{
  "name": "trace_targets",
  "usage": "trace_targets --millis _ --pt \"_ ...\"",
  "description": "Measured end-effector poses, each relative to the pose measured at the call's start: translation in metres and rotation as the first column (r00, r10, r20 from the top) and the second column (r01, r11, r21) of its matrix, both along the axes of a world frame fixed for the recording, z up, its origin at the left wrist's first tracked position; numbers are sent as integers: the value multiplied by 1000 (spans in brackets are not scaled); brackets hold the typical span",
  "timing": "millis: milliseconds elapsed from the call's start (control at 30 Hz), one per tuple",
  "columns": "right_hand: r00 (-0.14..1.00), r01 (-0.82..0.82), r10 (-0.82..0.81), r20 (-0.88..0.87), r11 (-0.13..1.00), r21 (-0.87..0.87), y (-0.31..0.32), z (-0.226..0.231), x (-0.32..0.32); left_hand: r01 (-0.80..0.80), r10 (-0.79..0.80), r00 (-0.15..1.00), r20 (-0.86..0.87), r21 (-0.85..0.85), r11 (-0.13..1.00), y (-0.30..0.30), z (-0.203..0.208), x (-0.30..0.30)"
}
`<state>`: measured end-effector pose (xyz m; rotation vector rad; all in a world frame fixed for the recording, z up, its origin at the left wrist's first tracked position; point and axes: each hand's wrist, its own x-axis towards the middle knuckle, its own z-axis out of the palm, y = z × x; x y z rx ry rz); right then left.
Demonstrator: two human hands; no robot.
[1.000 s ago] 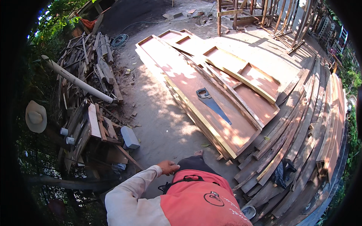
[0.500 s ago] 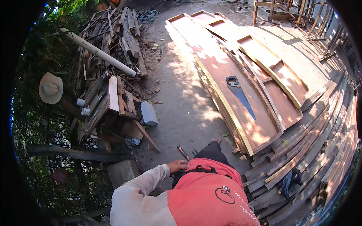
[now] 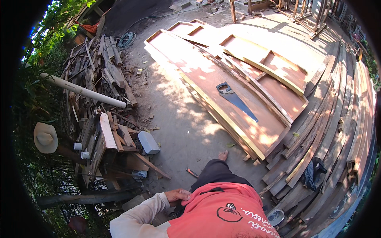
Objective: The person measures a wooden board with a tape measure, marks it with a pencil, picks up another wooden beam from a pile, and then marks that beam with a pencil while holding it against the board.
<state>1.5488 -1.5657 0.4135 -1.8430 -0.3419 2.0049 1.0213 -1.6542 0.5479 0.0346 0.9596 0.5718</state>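
My left hand (image 3: 177, 195) is held at the left side of my waist, beside the hem of my red shirt (image 3: 206, 206). Its fingers are curled and pressed together; whatever they pinch, if anything, is hidden. My right hand does not show. On the floor just beyond the left hand lies an orange-and-black hand tool (image 3: 192, 172), partly cut off by my dark trousers (image 3: 218, 172). Farther off, a hand saw (image 3: 238, 102) with a dark handle and blue blade rests flat on a long framed wooden panel (image 3: 190, 67).
Long boards (image 3: 317, 119) are stacked along the right, with a black plastic bag (image 3: 314, 172) on them. To the left stand a scrap wood heap (image 3: 107, 67), a white pipe (image 3: 85, 92), a pale block (image 3: 149, 142) and a hanging straw hat (image 3: 45, 137). A coiled hose (image 3: 127, 39) lies behind.
My view has turned and shifted, so the panels and saw sit farther left. A bare foot now shows ahead of my trousers. The left hand stays at my waist, fingers still curled.
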Motion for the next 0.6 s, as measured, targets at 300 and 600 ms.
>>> trace_targets --millis 300,600 --pt "892 410 -410 -190 911 -42 -48 19 -26 67 -64 994 92 -23 998 141 -46 -43" --pt "479 862 -820 -315 508 -11 -18 -21 -100 120 -110 981 -158 56 991 331 -177 -66"
